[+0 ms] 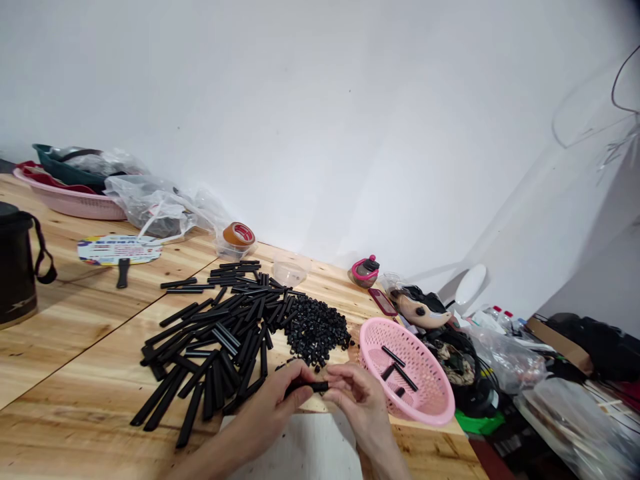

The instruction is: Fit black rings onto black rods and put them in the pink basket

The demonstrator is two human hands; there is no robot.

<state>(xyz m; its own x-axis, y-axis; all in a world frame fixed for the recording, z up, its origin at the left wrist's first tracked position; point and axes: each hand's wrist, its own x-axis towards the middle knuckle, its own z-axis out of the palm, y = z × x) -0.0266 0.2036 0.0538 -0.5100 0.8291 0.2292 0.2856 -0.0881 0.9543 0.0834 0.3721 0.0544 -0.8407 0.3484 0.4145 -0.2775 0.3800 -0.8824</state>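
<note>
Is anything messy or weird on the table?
Messy, yes: black sticks lie crisscross on the table beside a heap of small black pieces. The left hand and right hand pinch one stick. Nothing looks broken.

A white wall [320, 100] stands behind the wooden counter [75, 347]. At the far left corner a flat pink tray [75, 202] carries a dark green basin [55, 167], and crumpled clear plastic bags [160, 207] lie just beside it. A brown tape roll [239, 235] sits near the bags. A colourful paper fan [119, 250] lies flat on the counter. At the left edge stands a black container [15, 263] with a strap. A clear cup [291, 271], a small pink-lidded pot [365, 271] and a red phone [383, 302] lie further right.
</note>
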